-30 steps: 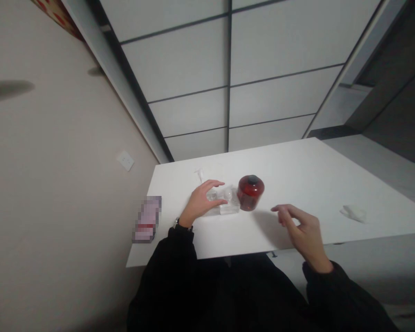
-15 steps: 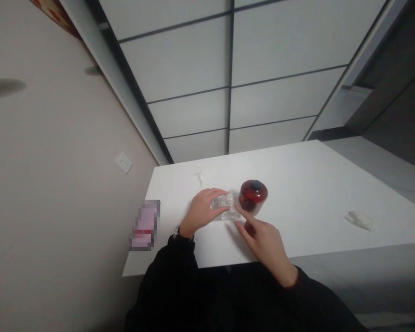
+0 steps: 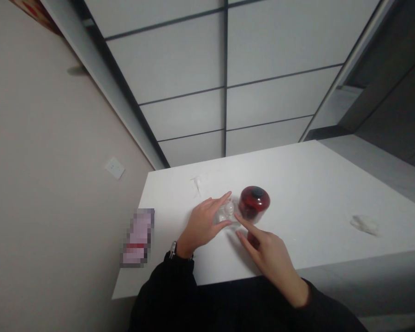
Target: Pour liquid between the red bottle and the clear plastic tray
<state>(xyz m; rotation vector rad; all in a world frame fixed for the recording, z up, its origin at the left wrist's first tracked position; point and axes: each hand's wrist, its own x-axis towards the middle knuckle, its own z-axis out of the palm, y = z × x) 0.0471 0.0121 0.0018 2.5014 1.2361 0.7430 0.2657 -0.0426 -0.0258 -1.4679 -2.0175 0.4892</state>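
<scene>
Several small clear, see-through pieces [image 3: 229, 208], one with a rounded top, stand close together on the white table [image 3: 297, 184]. Whether they are bottles or jars I cannot make out. My left hand [image 3: 204, 221] is spread around their left side, thumb and forefinger wide apart. From the right, my right hand [image 3: 271, 253] reaches in with its forefinger at the edge of the clear pieces. Its thumb is held apart below, and its other fingers are curled and partly hidden. Just right of the pieces stands a rounded dark red bottle [image 3: 254, 203] with a black top.
A blurred-out pinkish rectangular item [image 3: 138, 237] lies at the table's left edge. Behind the clear pieces is a thin translucent scrap [image 3: 196, 184]. A crumpled whitish piece [image 3: 364, 224] lies far right. The wall with a socket [image 3: 115, 168] bounds the left side.
My left hand's fingers have spread wider around the clear pieces. My right hand stays beside them, forefinger still stretched out. The whole view has shifted slightly.
</scene>
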